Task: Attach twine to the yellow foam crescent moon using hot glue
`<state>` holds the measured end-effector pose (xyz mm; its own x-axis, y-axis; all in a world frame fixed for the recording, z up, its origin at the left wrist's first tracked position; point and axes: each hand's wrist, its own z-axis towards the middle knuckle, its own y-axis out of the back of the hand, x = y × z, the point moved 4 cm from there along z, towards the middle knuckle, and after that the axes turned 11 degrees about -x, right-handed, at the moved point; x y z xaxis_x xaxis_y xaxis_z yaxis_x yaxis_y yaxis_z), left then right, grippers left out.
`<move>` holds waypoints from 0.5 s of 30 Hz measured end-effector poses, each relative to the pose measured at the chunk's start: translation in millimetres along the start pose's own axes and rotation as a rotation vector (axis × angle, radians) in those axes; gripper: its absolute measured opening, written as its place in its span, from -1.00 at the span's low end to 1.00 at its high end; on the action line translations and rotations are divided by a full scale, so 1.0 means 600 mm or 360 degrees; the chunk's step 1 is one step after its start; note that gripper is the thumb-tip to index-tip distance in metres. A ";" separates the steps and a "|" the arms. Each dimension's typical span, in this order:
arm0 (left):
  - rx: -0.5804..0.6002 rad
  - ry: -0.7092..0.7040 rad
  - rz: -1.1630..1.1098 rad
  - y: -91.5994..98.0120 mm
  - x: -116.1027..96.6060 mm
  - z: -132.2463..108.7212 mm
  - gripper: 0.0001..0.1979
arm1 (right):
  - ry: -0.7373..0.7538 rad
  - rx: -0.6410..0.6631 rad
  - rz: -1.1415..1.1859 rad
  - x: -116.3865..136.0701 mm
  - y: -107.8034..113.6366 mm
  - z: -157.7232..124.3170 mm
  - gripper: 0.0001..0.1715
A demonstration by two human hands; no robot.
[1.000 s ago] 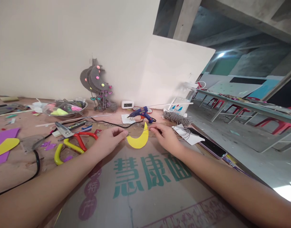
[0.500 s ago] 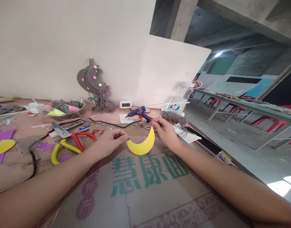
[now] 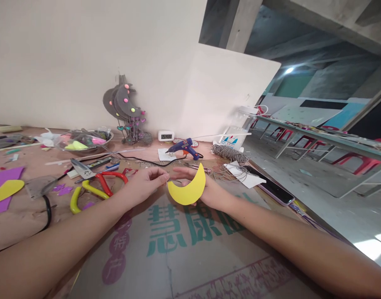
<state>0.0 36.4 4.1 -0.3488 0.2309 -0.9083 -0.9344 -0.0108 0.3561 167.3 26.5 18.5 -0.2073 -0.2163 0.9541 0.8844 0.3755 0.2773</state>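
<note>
A yellow crescent moon cutout (image 3: 188, 193), apparently foam sheet or card, hangs above the printed cardboard or sacking (image 3: 190, 257). My left hand (image 3: 148, 182) pinches its left tip between thumb and fingers. Behind the crescent is my right hand (image 3: 211, 192), partly covered by it, with fingers stretched toward the left; the crescent's right tip stands free of them. Beyond the hands, a blue glue gun (image 3: 186, 147) rests on the table near a white paper piece (image 3: 166, 154). Scissors with red and yellow handles (image 3: 107, 185) lie left of my left hand.
Left on the table are a bowl of craft bits (image 3: 84, 141) and purple sheet (image 3: 3, 203). A grey crescent ornament (image 3: 125, 104) stands against the wall. A string bundle (image 3: 229, 153), a phone (image 3: 271, 187) and a clear plastic container (image 3: 238, 124) are on the right.
My right hand has let go of the crescent's right tip and slid down and left behind it, fingers extended. My left hand keeps its pinch. The view has shifted slightly.
</note>
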 end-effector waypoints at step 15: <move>0.0077 0.0035 0.0170 -0.003 -0.011 -0.007 -0.73 | 0.0043 -0.0381 -0.0300 -0.022 0.019 0.016 -0.73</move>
<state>3.8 30.6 8.5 -0.4481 0.2095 -0.8691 -0.8875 0.0126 0.4606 176.1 42.1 9.8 -0.3691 -0.2870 0.8840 0.9054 0.1039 0.4117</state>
